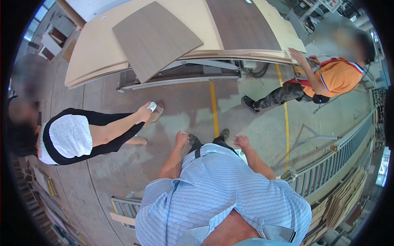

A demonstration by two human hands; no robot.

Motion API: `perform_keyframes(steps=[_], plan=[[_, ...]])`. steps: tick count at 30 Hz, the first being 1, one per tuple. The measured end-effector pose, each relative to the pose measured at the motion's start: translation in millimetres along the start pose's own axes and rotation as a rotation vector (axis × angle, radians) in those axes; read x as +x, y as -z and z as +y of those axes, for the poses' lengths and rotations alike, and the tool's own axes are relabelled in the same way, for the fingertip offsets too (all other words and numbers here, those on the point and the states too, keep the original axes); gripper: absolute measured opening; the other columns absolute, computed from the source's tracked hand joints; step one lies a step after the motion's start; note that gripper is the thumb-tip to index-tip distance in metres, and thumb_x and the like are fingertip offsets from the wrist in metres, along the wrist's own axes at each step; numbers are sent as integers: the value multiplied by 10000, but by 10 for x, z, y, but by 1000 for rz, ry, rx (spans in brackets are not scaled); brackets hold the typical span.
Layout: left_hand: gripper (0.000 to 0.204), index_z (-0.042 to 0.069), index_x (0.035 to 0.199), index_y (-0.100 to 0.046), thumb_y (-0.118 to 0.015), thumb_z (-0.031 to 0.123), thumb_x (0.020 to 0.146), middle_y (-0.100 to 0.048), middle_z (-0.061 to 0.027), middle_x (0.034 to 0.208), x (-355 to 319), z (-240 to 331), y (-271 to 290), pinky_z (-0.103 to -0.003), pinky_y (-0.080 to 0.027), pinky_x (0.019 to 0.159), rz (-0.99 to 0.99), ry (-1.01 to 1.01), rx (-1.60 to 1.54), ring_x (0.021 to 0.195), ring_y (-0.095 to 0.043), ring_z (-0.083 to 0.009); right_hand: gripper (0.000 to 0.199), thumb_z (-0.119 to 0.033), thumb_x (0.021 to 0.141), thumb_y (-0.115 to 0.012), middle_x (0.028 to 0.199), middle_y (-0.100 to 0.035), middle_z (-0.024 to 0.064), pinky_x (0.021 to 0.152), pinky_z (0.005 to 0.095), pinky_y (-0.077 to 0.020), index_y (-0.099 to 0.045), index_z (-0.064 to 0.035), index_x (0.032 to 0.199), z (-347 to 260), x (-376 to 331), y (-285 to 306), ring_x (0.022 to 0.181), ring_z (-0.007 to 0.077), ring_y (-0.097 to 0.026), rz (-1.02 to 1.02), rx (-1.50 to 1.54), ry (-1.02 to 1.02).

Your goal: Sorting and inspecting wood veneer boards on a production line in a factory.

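My left hand hangs in front of my body with its fingers curled in, and nothing shows in it. On the other side of my waist, my right hand is held up with its fingers likewise curled and no object visible in them. A small white, card-like thing shows beside my right wrist, against my clothing. Beyond both hands, apart from them, a grey-brown wood-grain panel lies at an angle on a stack of pale boards, overhanging the near edge. A dark brown panel lies farther right.
The stack rests on a metal lift frame. A person in an orange shirt touches its right end. At left stands another person in black and white, holding a small pale object. A roller conveyor runs along the right.
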State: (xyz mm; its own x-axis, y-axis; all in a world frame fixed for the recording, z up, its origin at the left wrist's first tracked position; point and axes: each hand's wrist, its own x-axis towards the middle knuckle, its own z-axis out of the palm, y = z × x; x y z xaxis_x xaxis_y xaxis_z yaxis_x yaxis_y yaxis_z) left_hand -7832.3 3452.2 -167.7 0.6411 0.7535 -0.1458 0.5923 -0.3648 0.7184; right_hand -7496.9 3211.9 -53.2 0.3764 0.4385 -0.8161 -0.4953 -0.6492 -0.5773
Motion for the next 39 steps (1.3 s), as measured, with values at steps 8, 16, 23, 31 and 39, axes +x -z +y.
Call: perform_keyframes(steps=[8, 16, 23, 31, 39], plan=[[216, -20, 892, -598, -534, 187, 889, -662, -130, 691, 25, 414, 160, -374, -526, 533, 117, 170, -127, 550, -652, -228, 187, -130, 909, -548, 846, -664, 96, 516, 273, -520, -613, -40, 1059, -118, 149, -11, 654, 167, -644, 24, -18, -23], [323, -3, 879, -567, -610, 315, 916, -646, -122, 679, 151, 828, 297, -347, -508, 465, 139, 789, -611, 490, -619, -210, 150, -148, 913, -564, 823, -640, 75, 498, 261, -502, -605, -52, 1021, -342, 401, 157, 628, 147, -617, -35, -33, -24], [411, 47, 952, -544, -616, 450, 920, -635, -84, 805, 611, 1072, 542, -331, -531, 509, 490, 780, -1106, 607, -642, -194, 85, -129, 909, -567, 765, -599, 51, 472, 249, -466, -588, -59, 954, -733, 523, 365, 604, 123, -579, -90, -84, -28], [521, 32, 1077, -534, -607, 520, 910, -628, -109, 944, 1580, 1763, 1697, -351, -549, 644, 889, 494, -1331, 757, -655, -222, 183, -128, 898, -540, 789, -605, 44, 512, 244, -472, -603, -32, 1040, -1356, 824, 474, 616, 117, -575, -191, -168, -10], [544, 3, 1078, -515, -630, 504, 899, -618, -126, 952, 2314, 1687, 2219, -367, -536, 607, 1101, 506, -1458, 719, -645, -243, 217, -181, 923, -540, 851, -641, 48, 623, 261, -510, -614, -47, 1077, -2127, 1039, -56, 689, 120, -605, -194, -252, 75]])
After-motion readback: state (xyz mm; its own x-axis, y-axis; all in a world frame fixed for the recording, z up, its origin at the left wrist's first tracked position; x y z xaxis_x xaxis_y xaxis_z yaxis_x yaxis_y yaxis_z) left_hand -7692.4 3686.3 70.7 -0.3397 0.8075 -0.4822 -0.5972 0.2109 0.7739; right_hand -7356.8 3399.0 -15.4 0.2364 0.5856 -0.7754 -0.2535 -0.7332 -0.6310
